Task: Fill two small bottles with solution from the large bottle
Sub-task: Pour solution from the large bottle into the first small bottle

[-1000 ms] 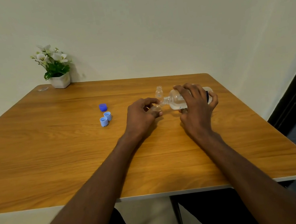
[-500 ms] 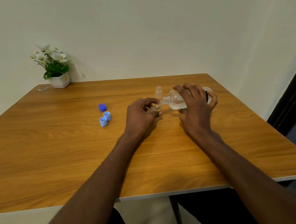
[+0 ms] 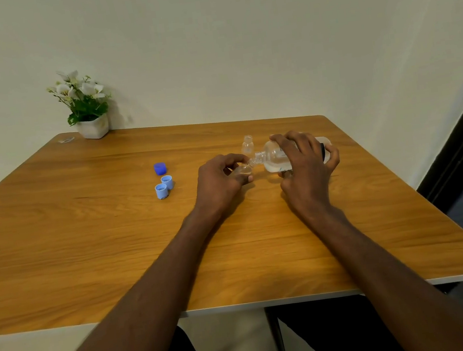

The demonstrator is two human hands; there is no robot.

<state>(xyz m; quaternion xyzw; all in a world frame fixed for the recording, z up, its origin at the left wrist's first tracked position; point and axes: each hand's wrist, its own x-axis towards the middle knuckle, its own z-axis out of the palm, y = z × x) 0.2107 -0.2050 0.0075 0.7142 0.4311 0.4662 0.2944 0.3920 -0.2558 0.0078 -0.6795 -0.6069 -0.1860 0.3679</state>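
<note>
My right hand grips the large clear bottle, tipped on its side with its neck pointing left. Clear liquid lies in its lower half. My left hand holds a small clear bottle tilted, its mouth meeting the large bottle's neck. A second small clear bottle stands upright and uncapped just behind them, untouched.
Two light blue caps and one dark blue cap lie left of my hands on the wooden table. A potted white flower stands at the far left corner, against the wall. The table's right edge drops off near a dark doorway.
</note>
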